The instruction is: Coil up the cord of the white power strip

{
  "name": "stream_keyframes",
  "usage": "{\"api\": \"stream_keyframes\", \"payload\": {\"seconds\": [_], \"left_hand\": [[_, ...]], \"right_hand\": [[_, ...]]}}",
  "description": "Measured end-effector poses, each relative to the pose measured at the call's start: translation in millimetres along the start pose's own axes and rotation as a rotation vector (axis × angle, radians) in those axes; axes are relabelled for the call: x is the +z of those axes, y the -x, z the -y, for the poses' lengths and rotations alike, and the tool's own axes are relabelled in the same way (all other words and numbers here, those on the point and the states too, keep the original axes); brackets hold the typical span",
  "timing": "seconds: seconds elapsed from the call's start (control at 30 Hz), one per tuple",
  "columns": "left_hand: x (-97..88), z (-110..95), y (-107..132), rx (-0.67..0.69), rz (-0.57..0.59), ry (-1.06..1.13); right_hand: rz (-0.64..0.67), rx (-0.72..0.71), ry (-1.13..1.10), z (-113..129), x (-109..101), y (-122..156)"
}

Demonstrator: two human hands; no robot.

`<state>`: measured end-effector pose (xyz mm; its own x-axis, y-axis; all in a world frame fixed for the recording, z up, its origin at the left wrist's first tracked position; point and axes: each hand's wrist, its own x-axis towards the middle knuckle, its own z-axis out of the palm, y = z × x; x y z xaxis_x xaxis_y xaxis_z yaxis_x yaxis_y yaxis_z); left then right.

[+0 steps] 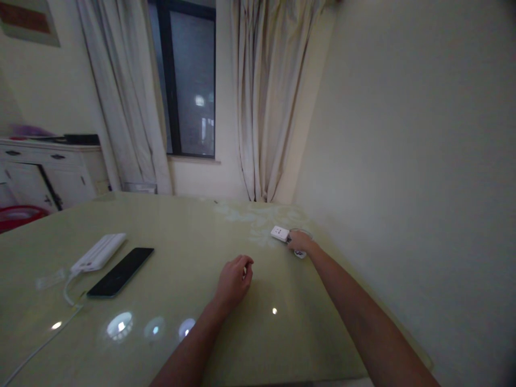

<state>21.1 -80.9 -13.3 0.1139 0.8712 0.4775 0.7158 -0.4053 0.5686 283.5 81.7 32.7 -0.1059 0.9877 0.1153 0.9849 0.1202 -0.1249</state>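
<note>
At the far right of the table, my right hand [300,240] reaches out with its fingers closed at the near end of a small white power strip [279,233]. The sockets on its top face show, while the fingers cover the other end. A white piece with dark markings [300,253] lies just below that hand; its kind is too small to make out. A thin cable [307,232] curves behind the hand. My left hand [235,278] rests on the tabletop nearer the middle, fingers curled in, with nothing visible in them.
To the left lie a black-screened phone [121,272] and a white power bank [99,252] with a white cable [44,344] running to the table edge. A clear plastic piece [50,279] lies beside them. A wall [403,161] borders the glossy table [181,231] on the right.
</note>
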Motion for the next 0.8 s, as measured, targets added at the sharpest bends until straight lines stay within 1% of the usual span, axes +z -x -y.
{"api": "stream_keyframes", "payload": {"seconds": [0.1,0.2,0.27,0.3,0.33,0.43,0.47,0.5,0.53,0.57,0.6,0.63,0.7,0.77,0.8], "left_hand": [[1.7,2,-1,-0.009,-0.008,0.008],[4.6,4,-2,-0.028,-0.025,0.055],[6.2,7,-3,-0.048,-0.059,0.105],[6.4,8,-4,-0.058,-0.094,0.128],[5.9,9,-4,-0.072,-0.149,0.142],[1.0,17,-7,-0.13,-0.379,0.112],[-1.1,20,-9,-0.152,-0.448,0.093],[-2.9,25,-10,-0.173,-0.504,0.087],[-4.1,30,-12,-0.194,-0.542,0.099],[-4.6,35,-13,-0.223,-0.56,0.134],[-4.2,40,-15,-0.267,-0.552,0.189],[-3.2,45,-16,-0.322,-0.522,0.248],[-0.6,54,-17,-0.425,-0.424,0.332],[0.8,60,-18,-0.447,-0.365,0.348],[0.4,61,-18,-0.434,-0.366,0.345]], "right_hand": [[0.052,-0.027,-0.112,14,-3,8],[0.084,-0.084,-0.253,33,-9,16],[0.097,-0.123,-0.357,51,-13,21],[0.103,-0.136,-0.454,61,-15,25],[0.113,-0.143,-0.601,72,-15,30],[0.205,-0.157,-1.373,106,-10,50],[0.233,-0.175,-1.594,117,-6,58],[0.252,-0.192,-1.763,127,0,67],[0.269,-0.199,-1.885,135,6,75],[0.302,-0.196,-1.955,141,12,83],[0.341,-0.185,-1.98,145,18,90],[0.377,-0.173,-1.975,147,24,95],[0.429,-0.15,-1.935,145,34,101],[0.445,-0.125,-1.917,140,39,101],[0.447,-0.111,-1.921,137,40,101]]}}
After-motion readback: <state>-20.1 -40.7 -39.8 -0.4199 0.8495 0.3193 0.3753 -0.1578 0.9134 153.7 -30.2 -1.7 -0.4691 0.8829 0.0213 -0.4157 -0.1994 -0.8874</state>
